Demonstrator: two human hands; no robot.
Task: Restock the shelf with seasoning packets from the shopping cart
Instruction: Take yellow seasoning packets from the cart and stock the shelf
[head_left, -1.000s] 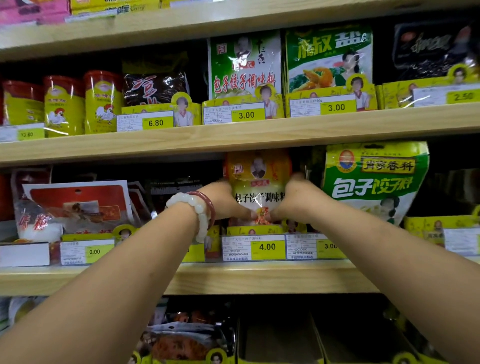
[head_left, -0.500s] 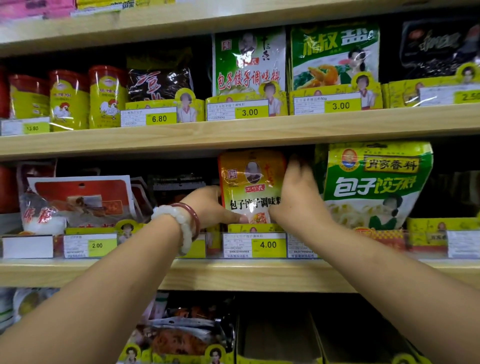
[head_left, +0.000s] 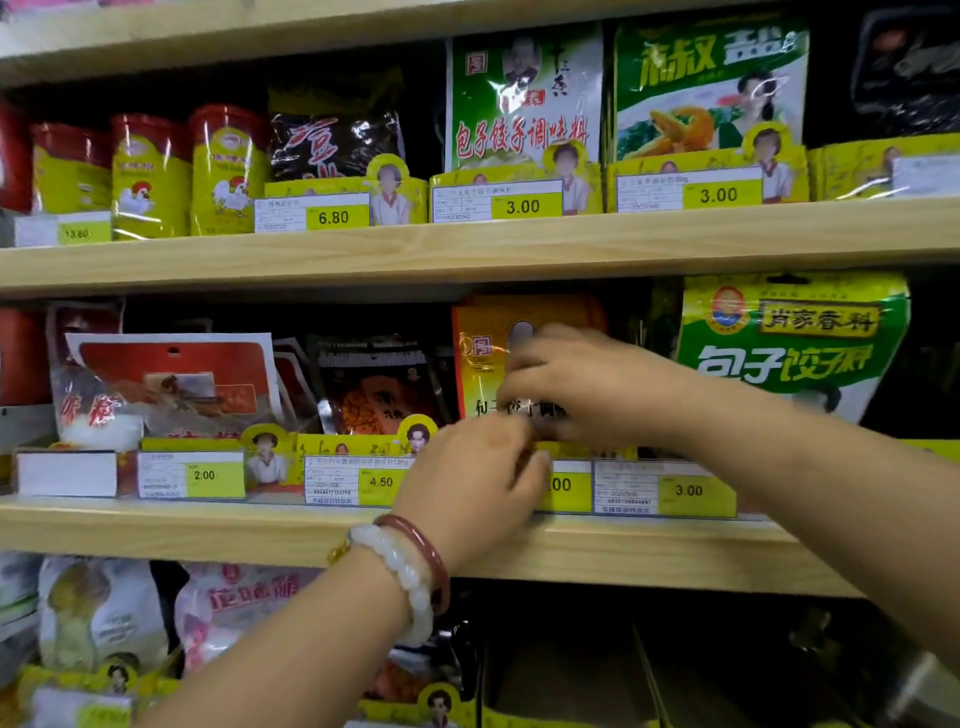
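An orange-yellow seasoning packet (head_left: 493, 343) stands upright in its slot on the middle shelf (head_left: 208, 525), behind a yellow price tag. My right hand (head_left: 587, 384) lies across the packet's front with its fingers touching the foil; motion blur hides the fingertips. My left hand (head_left: 478, 478), with a white bead bracelet and a red bangle on the wrist, is lower, in front of the price rail, with loosely bent fingers that hold nothing. The shopping cart is out of view.
A big green dumpling-seasoning bag (head_left: 795, 343) stands just right of the packet, and a dark packet (head_left: 379, 389) and red-white bags (head_left: 171, 384) to its left. The upper shelf (head_left: 467, 244) holds green packets and red-yellow tins (head_left: 150, 176). More bags fill the lower shelf.
My left hand has dropped from the packet's left edge down to the price rail. My right hand has slid from the packet's right side across its front. The view has shifted a little.
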